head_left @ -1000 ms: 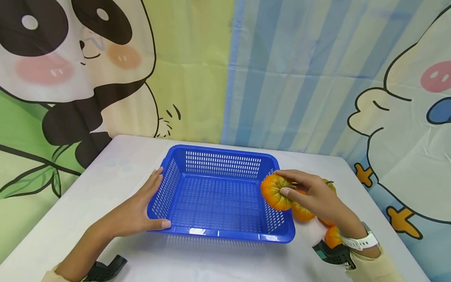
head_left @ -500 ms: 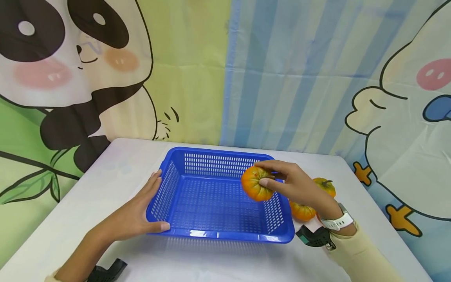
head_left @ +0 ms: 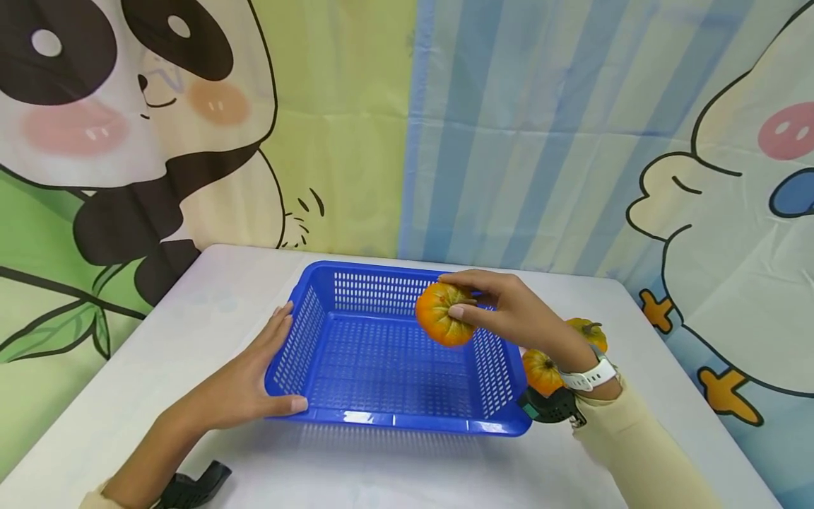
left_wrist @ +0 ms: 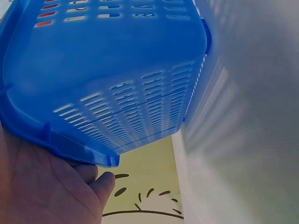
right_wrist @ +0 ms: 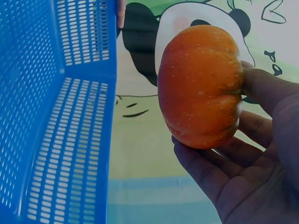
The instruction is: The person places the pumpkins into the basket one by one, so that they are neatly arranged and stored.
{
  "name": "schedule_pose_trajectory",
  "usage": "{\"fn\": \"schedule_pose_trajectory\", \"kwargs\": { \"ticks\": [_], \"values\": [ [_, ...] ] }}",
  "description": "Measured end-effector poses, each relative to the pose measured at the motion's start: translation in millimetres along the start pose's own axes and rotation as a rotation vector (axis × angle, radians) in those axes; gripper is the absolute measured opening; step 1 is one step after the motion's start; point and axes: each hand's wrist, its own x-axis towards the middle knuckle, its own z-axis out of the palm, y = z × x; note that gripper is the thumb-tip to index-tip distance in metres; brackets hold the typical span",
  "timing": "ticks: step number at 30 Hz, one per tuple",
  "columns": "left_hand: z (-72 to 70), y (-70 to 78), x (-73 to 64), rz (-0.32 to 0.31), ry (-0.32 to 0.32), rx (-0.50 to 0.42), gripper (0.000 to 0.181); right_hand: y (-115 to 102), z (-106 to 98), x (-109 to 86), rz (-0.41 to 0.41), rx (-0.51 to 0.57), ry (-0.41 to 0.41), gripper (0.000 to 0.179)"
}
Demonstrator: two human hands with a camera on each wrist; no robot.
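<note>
An orange ribbed pumpkin hangs above the blue perforated plastic basket, stem toward 3 o'clock, long axis 12-to-6 from the right wrist. The right hand's grip pinches it; the left hand, spread wide, touches the basket at 9 o'clock.

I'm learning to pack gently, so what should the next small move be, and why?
Probably lower the pumpkin into the basket before the right grip loosens: the right wrist view shows it held above the rim, with a gap between, and the basket's visible floor is bare.
</note>
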Motion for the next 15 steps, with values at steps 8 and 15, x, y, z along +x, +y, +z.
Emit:
{"fn": "schedule_pose_trajectory", "kwargs": {
  "ticks": [8,15],
  "values": [
    [1.3,0.8,1.6,0.002,0.003,0.001,0.121,0.6,11.1,22.0,0.008,0.041,-0.042,0.043],
    [0.6,0.0,0.6,0.003,0.004,0.002,0.12,7.1,24.3,41.1,0.083,0.1,-0.103,0.043]
  ]
}}
